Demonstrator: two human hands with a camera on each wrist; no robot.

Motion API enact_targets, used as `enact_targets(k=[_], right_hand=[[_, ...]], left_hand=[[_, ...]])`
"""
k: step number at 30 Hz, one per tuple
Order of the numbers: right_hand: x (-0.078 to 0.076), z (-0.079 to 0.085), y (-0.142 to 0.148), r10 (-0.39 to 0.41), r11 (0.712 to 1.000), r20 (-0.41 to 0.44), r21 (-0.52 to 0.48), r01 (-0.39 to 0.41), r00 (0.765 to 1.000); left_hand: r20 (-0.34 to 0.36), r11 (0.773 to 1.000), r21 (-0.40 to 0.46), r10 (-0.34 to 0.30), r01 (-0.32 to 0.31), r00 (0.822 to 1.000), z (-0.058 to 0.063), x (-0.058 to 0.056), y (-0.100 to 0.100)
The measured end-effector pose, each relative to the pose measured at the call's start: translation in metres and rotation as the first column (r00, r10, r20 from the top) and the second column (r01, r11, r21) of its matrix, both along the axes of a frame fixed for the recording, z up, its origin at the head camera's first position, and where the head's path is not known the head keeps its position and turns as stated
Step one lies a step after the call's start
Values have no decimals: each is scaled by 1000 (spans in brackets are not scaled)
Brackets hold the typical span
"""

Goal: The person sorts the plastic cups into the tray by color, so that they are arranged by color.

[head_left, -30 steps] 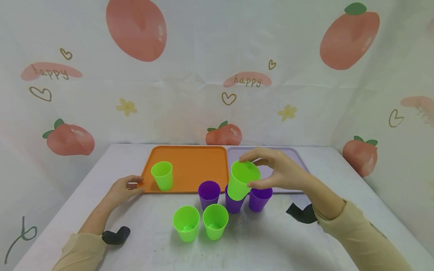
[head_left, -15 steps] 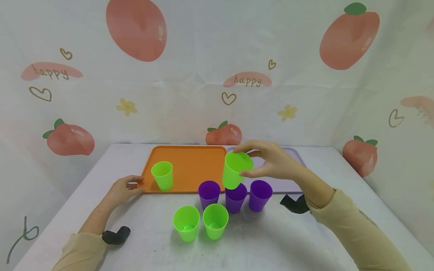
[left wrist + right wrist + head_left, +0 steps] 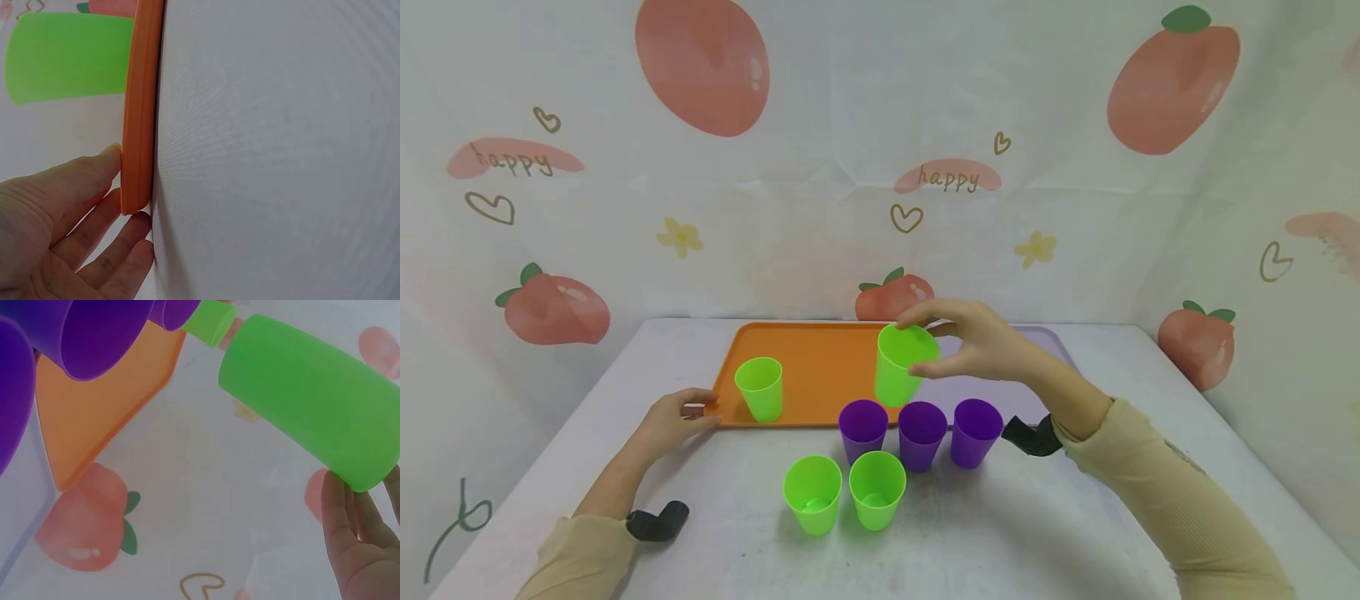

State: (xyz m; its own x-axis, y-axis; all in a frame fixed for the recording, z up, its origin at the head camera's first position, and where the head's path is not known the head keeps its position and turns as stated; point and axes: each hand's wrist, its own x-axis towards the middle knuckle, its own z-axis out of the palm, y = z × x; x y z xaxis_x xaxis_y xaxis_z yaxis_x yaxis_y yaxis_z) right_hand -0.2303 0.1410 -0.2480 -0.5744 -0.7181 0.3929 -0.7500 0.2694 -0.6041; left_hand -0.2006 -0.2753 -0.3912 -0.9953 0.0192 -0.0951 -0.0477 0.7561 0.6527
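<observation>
In the head view my right hand [image 3: 973,342] holds a green cup [image 3: 897,367] near its rim, thumb on the near side and fingers on the far side. The cup is raised, overlapping the right end of the orange tray [image 3: 820,408]. The right wrist view shows the same cup [image 3: 312,394] with fingertips at its rim. My left hand [image 3: 676,422] grips the tray's near left corner. Seen from the left wrist, thumb and fingers meet the tray's edge [image 3: 139,125]. Another green cup [image 3: 762,390] stands upright on the tray's left part.
Three purple cups, left [image 3: 862,429], middle [image 3: 921,435] and right [image 3: 975,433], stand in a row before the trays. Nearer are two green cups [image 3: 812,496] [image 3: 877,490], side by side. A pale lilac tray [image 3: 1045,337] adjoins the orange one. A fruit-print cloth [image 3: 820,167] hangs behind the table.
My right hand has carried the green cup left and away from me, from over the middle purple cup to over the orange tray's right end. My left hand stays at the tray's corner.
</observation>
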Motion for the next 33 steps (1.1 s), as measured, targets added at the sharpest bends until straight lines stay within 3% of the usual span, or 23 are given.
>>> enact_targets(k=[33], right_hand=[[-37, -7, -47, 18, 999, 39, 37, -20, 999]], left_hand=[[1, 1000, 2, -4, 4, 1000, 0, -1, -1]])
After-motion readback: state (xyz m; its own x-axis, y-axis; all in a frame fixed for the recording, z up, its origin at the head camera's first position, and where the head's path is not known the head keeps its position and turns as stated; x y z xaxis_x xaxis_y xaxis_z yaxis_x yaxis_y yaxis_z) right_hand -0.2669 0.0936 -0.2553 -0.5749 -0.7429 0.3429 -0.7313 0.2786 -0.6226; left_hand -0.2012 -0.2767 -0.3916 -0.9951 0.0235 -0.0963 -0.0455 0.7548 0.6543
